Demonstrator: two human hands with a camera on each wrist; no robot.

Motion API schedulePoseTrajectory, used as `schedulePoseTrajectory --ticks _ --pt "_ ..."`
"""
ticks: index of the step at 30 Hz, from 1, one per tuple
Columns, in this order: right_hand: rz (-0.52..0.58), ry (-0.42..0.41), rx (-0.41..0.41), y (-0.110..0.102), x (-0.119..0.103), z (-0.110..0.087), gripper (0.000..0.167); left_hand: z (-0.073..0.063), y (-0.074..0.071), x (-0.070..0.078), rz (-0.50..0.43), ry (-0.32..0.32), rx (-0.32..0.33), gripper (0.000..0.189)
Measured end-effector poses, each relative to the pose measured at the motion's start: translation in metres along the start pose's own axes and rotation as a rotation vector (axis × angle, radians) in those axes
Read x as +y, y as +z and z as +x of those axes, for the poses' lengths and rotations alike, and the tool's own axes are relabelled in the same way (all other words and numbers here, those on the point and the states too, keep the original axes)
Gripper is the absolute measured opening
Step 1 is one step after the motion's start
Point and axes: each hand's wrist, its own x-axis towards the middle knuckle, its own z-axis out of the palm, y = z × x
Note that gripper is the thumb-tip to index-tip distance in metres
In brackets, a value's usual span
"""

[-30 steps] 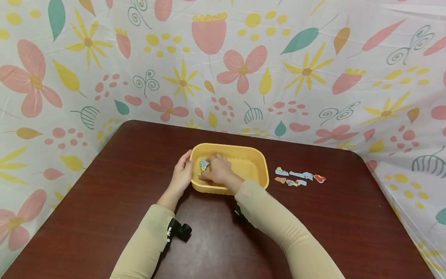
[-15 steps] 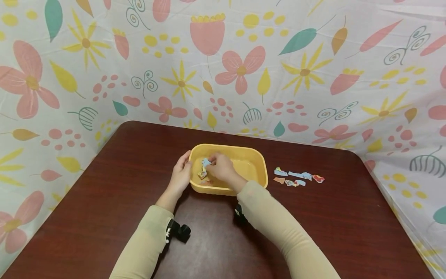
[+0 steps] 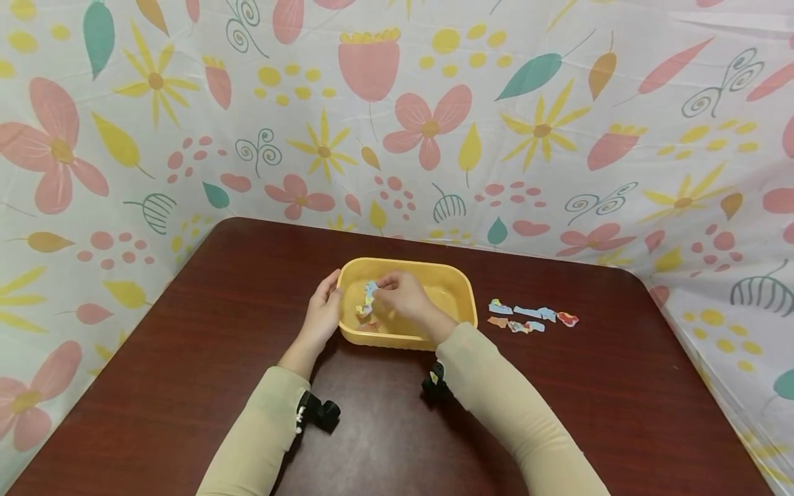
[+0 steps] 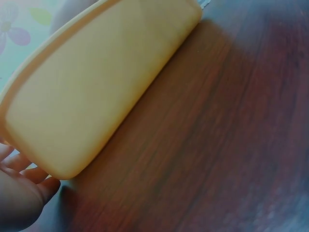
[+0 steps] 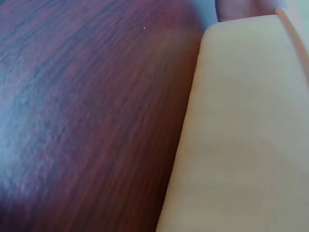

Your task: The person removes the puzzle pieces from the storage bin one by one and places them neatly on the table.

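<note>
A yellow plastic container (image 3: 428,339) sits on the table with several small printed cut-out pieces (image 3: 364,311) inside, toward its left end. My left hand (image 3: 322,310) rests against the container's left end; in the left wrist view its fingers (image 4: 19,162) lie along the outside of the wall. Reaching over the near rim, my right hand (image 3: 406,296) pinches at a light blue irregular piece (image 3: 371,286) with thumb and fingertips. The right wrist view mostly shows the container's outer wall (image 5: 241,121), which hides the right fingers.
To the right of the container, more flat pieces lie in two loose rows, among them a light blue strip (image 3: 527,312), an orange one (image 3: 498,322) and a red one (image 3: 567,319). The dark wooden table (image 3: 248,275) meets a flower-printed cloth (image 3: 428,193) behind.
My right hand has lifted slightly and shifted right from the container's left end, uncovering several pieces beneath. The light blue piece at its fingertips now stands out. My left hand keeps its place.
</note>
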Motion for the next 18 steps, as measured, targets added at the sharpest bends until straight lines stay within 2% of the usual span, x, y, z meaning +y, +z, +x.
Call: schedulePoseTrajectory --ticks 7,12,18 --pt "0.07 -0.036 -0.054 -0.014 0.002 -0.009 0.041 -0.002 0.0 0.001 0.008 0.003 0.012 0.047" --pt "0.094 -0.053 -0.066 -0.025 0.003 -0.018 0.041 -0.002 0.001 0.002 0.018 0.011 0.016 0.047" --pt "0.143 -0.021 -0.042 -0.038 0.002 -0.027 0.041 -0.004 0.001 0.002 0.023 0.007 0.019 0.047"
